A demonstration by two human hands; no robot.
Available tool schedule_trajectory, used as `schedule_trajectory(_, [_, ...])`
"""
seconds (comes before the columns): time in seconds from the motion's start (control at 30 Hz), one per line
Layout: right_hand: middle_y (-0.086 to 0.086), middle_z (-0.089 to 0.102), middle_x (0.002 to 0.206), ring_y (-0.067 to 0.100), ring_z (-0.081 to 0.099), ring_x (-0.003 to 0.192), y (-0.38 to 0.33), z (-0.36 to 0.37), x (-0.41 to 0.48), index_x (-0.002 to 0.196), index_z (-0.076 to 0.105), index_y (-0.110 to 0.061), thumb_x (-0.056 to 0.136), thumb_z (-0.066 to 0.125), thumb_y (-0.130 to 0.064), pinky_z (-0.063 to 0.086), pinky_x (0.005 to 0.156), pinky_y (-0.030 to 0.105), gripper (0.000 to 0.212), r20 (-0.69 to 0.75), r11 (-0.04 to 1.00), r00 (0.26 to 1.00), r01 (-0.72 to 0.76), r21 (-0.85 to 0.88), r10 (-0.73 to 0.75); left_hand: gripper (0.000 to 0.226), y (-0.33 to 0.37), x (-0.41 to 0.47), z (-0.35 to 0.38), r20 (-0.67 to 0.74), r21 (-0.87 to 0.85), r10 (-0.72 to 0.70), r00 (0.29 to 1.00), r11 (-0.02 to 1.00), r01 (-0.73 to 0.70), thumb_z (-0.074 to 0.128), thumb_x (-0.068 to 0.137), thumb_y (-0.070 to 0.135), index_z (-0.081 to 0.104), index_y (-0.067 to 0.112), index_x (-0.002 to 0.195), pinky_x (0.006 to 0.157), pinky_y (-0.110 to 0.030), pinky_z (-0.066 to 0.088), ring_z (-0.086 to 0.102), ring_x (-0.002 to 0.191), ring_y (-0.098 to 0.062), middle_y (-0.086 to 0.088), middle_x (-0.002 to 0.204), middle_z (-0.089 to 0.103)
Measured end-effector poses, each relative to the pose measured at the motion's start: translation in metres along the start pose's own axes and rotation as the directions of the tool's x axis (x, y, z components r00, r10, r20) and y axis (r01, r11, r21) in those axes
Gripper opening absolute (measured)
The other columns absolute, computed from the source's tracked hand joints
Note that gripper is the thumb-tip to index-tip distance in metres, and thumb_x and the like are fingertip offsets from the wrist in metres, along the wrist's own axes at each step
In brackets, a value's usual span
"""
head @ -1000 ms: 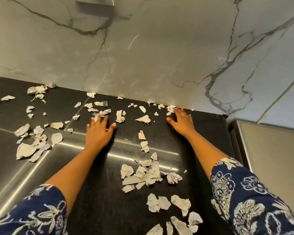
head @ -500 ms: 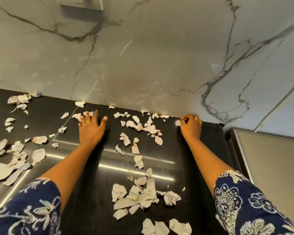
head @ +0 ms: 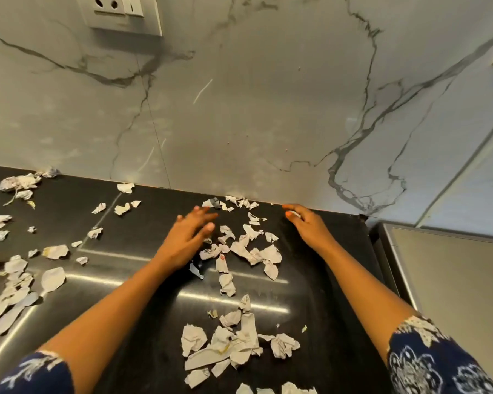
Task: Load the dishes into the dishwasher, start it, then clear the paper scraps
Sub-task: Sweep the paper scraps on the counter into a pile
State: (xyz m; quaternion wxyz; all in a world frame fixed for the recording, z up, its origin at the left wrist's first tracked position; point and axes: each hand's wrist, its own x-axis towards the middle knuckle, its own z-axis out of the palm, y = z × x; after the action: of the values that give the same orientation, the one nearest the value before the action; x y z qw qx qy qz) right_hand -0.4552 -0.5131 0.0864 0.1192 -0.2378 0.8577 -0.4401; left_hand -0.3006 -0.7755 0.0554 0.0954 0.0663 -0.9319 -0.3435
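Step judged: raking the scraps (head: 251, 251) into one heap.

Left hand (head: 187, 241) lay flat on the counter (head: 333, 302), fingers straight, holding nothing. Right hand (head: 309, 227) stood on edge at the foot of the wall (head: 239, 123), fingers extended, gripping nothing. Scraps lay between the hands, with more nearer and off to the left.

Advice: keep palms low and sweep inward from the wall joint so none lodge there.

Scraps: torn, crumpled white paper, irregular, light. Counter: dark, glossy, smooth; paper should slide readily.

left hand (head: 187, 240) swept right into paper scraps (head: 248, 248), right hand (head: 308, 226) uncurled, moved inward
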Motion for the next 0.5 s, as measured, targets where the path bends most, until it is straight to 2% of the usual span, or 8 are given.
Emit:
schedule_trajectory(0.07, [0.001, 0.047, 0.140, 0.016, 0.042, 0.129, -0.004, 0.003, 0.019, 0.136, 0.048, -0.016, 0.099, 0.043, -0.029, 0.029, 0.105, 0.025, 0.039, 0.100, 0.980, 0.995, 0.049, -0.194, -0.030, 0.061, -0.021, 0.023, -0.013, -0.117, 0.077, -0.167, 0.979, 0.981, 0.177, 0.034, 0.093, 0.059, 0.036, 0.025, 0.145, 0.118, -0.048, 0.007, 0.014, 0.145, -0.017, -0.001, 0.157, 0.022])
schedule_trajectory(0.13, [0.004, 0.037, 0.149, 0.018, 0.031, 0.138, -0.009, 0.020, 0.032, 0.143, 0.038, -0.016, 0.100, 0.038, -0.034, 0.020, 0.111, 0.028, 0.046, 0.224, 0.921, 0.973, 0.134, -0.365, -0.053, 0.057, -0.033, 0.041, -0.017, -0.092, 0.141, -0.244, 0.965, 0.957, 0.255, 0.035, 0.098, 0.048, 0.030, 0.021, 0.148, 0.118, -0.049, 0.010, 0.016, 0.146, -0.022, -0.004, 0.157, 0.023])
schedule_trajectory(0.2, [0.003, 0.025, 0.154, 0.017, 0.018, 0.143, -0.016, 0.040, 0.031, 0.146, 0.029, -0.017, 0.101, 0.033, -0.037, 0.008, 0.116, 0.033, 0.050, 0.297, 0.897, 0.953, 0.186, -0.400, -0.065, 0.056, -0.031, 0.048, -0.011, 0.032, 0.248, -0.177, 0.984, 0.955, 0.163, 0.030, 0.099, 0.050, 0.026, 0.026, 0.149, 0.118, -0.046, 0.006, 0.013, 0.146, -0.020, 0.001, 0.157, 0.022])
schedule_trajectory(0.27, [0.002, 0.023, 0.155, 0.013, 0.014, 0.144, -0.019, 0.054, 0.023, 0.146, 0.030, -0.018, 0.101, 0.031, -0.038, 0.001, 0.117, 0.038, 0.049, 0.367, 0.909, 0.926, 0.223, -0.353, -0.084, 0.060, -0.018, 0.045, -0.006, 0.187, 0.272, -0.055, 0.981, 0.962, 0.002, 0.018, 0.094, 0.062, 0.021, 0.035, 0.148, 0.117, -0.041, 0.002, 0.007, 0.147, -0.016, 0.007, 0.157, 0.017])
schedule_trajectory(0.33, [0.004, 0.037, 0.149, 0.013, 0.025, 0.141, -0.016, 0.057, 0.011, 0.137, 0.047, -0.019, 0.100, 0.033, -0.040, 0.008, 0.118, 0.039, 0.045, 0.374, 0.971, 0.924, 0.159, -0.179, -0.083, 0.069, -0.003, 0.032, -0.005, 0.305, 0.195, 0.031, 0.952, 0.976, -0.094, 0.008, 0.087, 0.073, 0.025, 0.039, 0.145, 0.117, -0.036, -0.002, 0.004, 0.145, -0.008, 0.016, 0.153, 0.016])
schedule_trajectory(0.37, [0.005, 0.047, 0.142, 0.015, 0.035, 0.136, -0.015, 0.054, 0.003, 0.128, 0.057, -0.019, 0.098, 0.034, -0.042, 0.017, 0.117, 0.037, 0.044, 0.328, 0.995, 0.943, 0.081, -0.052, -0.060, 0.065, 0.001, 0.022, -0.005, 0.316, 0.092, 0.050, 0.948, 0.992, -0.083, 0.011, 0.090, 0.071, 0.033, 0.039, 0.142, 0.117, -0.034, 0.000, 0.007, 0.142, -0.003, 0.019, 0.150, 0.020])
schedule_trajectory(0.43, [0.004, 0.060, 0.129, 0.014, 0.050, 0.124, -0.017, 0.042, -0.003, 0.117, 0.066, -0.018, 0.098, 0.037, -0.040, 0.033, 0.109, 0.031, 0.041, 0.206, 0.994, 0.978, 0.010, 0.112, -0.033, 0.048, 0.002, 0.003, -0.010, 0.236, -0.194, 0.035, 0.971, 0.981, 0.011, 0.025, 0.096, 0.057, 0.050, 0.038, 0.132, 0.118, -0.031, 0.014, 0.029, 0.135, 0.004, 0.017, 0.143, 0.040])
schedule_trajectory(0.5, [0.002, 0.057, 0.131, 0.013, 0.049, 0.124, -0.023, 0.034, 0.007, 0.123, 0.061, -0.016, 0.099, 0.039, -0.033, 0.033, 0.105, 0.023, 0.037, 0.155, 0.995, 0.985, 0.060, 0.080, -0.072, 0.045, -0.009, -0.004, -0.022, 0.081, -0.327, -0.024, 0.996, 0.944, 0.049, 0.032, 0.092, 0.056, 0.054, 0.039, 0.127, 0.115, -0.032, 0.028, 0.043, 0.128, 0.002, 0.014, 0.137, 0.052])
